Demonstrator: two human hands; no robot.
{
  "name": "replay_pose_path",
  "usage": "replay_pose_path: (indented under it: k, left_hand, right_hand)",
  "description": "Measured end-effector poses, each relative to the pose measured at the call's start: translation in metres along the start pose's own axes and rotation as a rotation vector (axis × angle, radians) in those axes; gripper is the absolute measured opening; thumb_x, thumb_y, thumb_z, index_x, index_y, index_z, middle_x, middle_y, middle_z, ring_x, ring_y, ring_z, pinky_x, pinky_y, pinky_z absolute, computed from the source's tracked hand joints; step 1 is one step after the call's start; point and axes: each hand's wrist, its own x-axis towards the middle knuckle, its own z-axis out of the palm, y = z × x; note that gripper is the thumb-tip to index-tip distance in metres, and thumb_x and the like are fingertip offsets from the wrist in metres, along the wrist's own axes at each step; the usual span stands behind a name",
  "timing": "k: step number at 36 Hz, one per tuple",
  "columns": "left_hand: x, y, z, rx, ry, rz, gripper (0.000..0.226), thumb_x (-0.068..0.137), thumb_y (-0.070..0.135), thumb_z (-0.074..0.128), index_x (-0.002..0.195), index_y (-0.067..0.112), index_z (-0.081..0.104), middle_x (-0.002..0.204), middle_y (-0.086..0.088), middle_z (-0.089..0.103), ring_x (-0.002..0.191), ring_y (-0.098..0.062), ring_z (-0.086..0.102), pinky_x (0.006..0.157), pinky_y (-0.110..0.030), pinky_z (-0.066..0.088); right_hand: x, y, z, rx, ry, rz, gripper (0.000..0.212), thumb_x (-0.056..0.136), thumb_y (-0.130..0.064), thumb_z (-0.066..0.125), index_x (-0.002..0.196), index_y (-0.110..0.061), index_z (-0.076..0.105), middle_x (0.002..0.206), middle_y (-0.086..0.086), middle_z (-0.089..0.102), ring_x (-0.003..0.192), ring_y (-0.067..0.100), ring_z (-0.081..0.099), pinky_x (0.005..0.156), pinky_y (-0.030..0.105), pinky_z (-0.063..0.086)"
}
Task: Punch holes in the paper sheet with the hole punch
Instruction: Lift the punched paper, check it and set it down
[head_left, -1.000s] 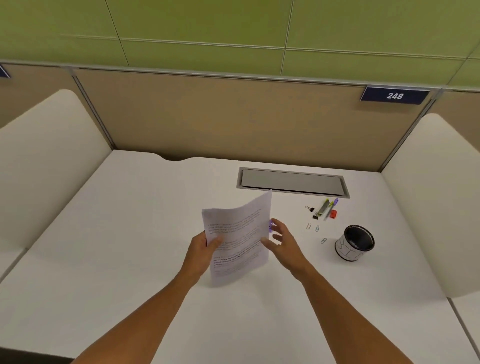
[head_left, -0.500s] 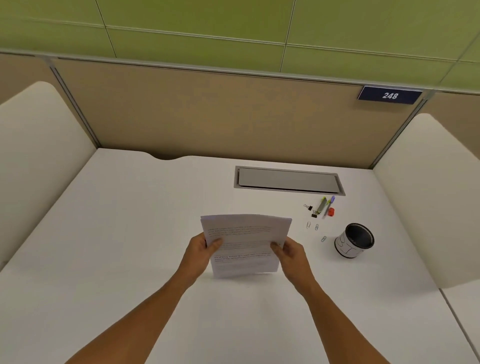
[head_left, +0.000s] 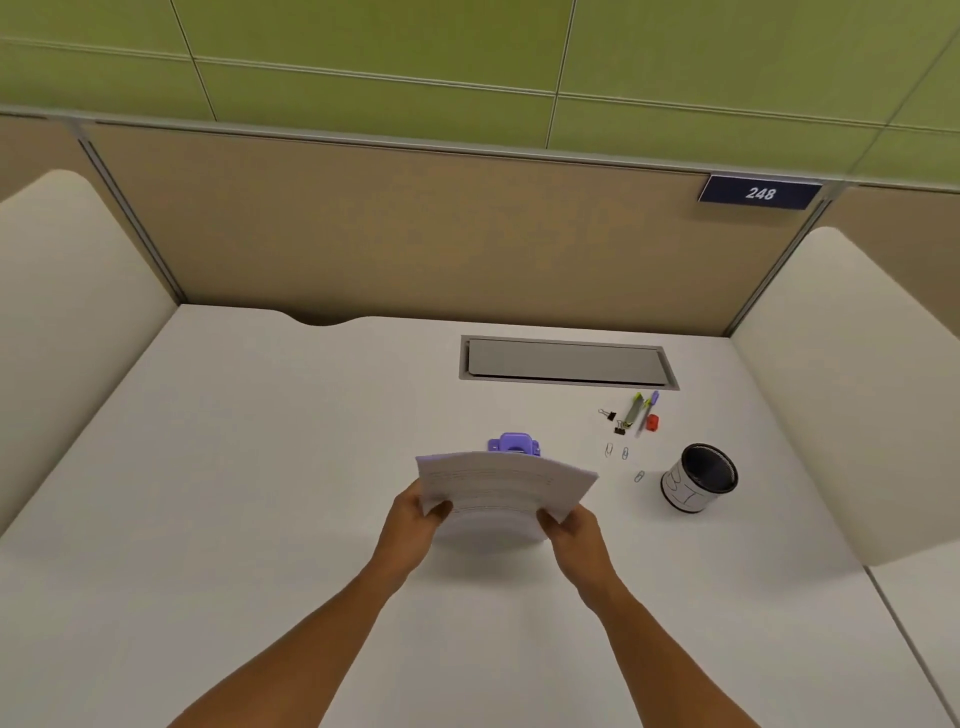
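Paper lined up in front of the punch, ready to feed in.

From the head view, the left hand and right hand each pinch a near corner of the paper sheet, holding it level above the worktop, its far edge just before the purple hole punch, probably to slide it into the slot.

1. You see a smooth, matt white tabletop.
2. The paper sheet is thin, matt and printed, and bows softly.
3. The purple hole punch looks like glossy plastic.
4. The cup has a black mesh wall.
5. The hatch looks like brushed grey metal.
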Motion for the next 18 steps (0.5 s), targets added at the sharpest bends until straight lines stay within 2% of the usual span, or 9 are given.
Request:
replay_pose_path:
  k: [3, 6, 10, 13, 15, 18]
  left_hand:
    - [0.0, 0.0, 0.008, -0.013, 0.055, -0.01, 0.027, 0.098, 0.012, 0.055, 0.123, 0.021, 0.06, 0.11, 0.005, 0.067, 0.103, -0.018, 0.061, 0.087, -0.028, 0.044]
    - [0.0, 0.007, 0.012, -0.029, 0.093, 0.018, 0.021, 0.1, 0.016, 0.053, 0.118, 0.023, 0.062, 0.106, 0.01, 0.068, 0.1, -0.01, 0.063, 0.087, -0.028, 0.047]
    - [0.0, 0.013, 0.014, -0.045, 0.12, 0.057, 0.018, 0.099, 0.016, 0.054, 0.115, 0.024, 0.061, 0.106, 0.008, 0.068, 0.1, -0.008, 0.063, 0.084, -0.026, 0.048]
    - [-0.001, 0.008, 0.014, -0.022, 0.116, 0.048, 0.021, 0.098, 0.018, 0.057, 0.118, 0.023, 0.059, 0.106, 0.007, 0.068, 0.099, -0.008, 0.062, 0.08, -0.022, 0.048]
    - [-0.001, -0.003, 0.014, 0.014, 0.102, 0.003, 0.021, 0.098, 0.017, 0.057, 0.119, 0.024, 0.059, 0.106, 0.006, 0.068, 0.1, -0.014, 0.063, 0.085, -0.027, 0.049]
    - [-0.003, -0.014, 0.014, 0.035, 0.102, -0.018, 0.019, 0.099, 0.015, 0.055, 0.108, 0.031, 0.061, 0.102, 0.011, 0.069, 0.1, -0.014, 0.065, 0.084, -0.025, 0.049]
  right_hand:
    - [0.002, -0.001, 0.003, 0.003, 0.023, 0.016, 0.028, 0.102, -0.017, 0.053, 0.128, -0.018, 0.062, 0.117, -0.002, 0.071, 0.11, 0.017, 0.064, 0.093, 0.029, 0.051]
    - [0.003, -0.014, -0.001, 0.002, 0.067, -0.007, 0.022, 0.103, -0.019, 0.05, 0.117, -0.019, 0.067, 0.109, -0.006, 0.073, 0.103, 0.011, 0.066, 0.087, 0.025, 0.051]
    - [0.002, -0.024, -0.007, 0.023, 0.079, -0.037, 0.024, 0.103, -0.016, 0.05, 0.118, -0.024, 0.066, 0.11, -0.013, 0.071, 0.104, 0.001, 0.064, 0.085, 0.018, 0.047]
    - [0.004, -0.015, -0.008, -0.012, 0.062, -0.01, 0.025, 0.103, -0.02, 0.051, 0.124, -0.021, 0.064, 0.115, -0.006, 0.071, 0.108, 0.009, 0.064, 0.091, 0.026, 0.048]
    - [0.005, -0.006, -0.008, -0.054, 0.02, 0.038, 0.03, 0.102, -0.022, 0.052, 0.132, -0.019, 0.06, 0.12, -0.001, 0.069, 0.112, 0.017, 0.063, 0.097, 0.032, 0.049]
    - [0.008, 0.001, -0.011, -0.079, -0.005, 0.069, 0.03, 0.102, -0.024, 0.052, 0.131, -0.02, 0.06, 0.121, -0.001, 0.068, 0.112, 0.018, 0.062, 0.101, 0.037, 0.05]
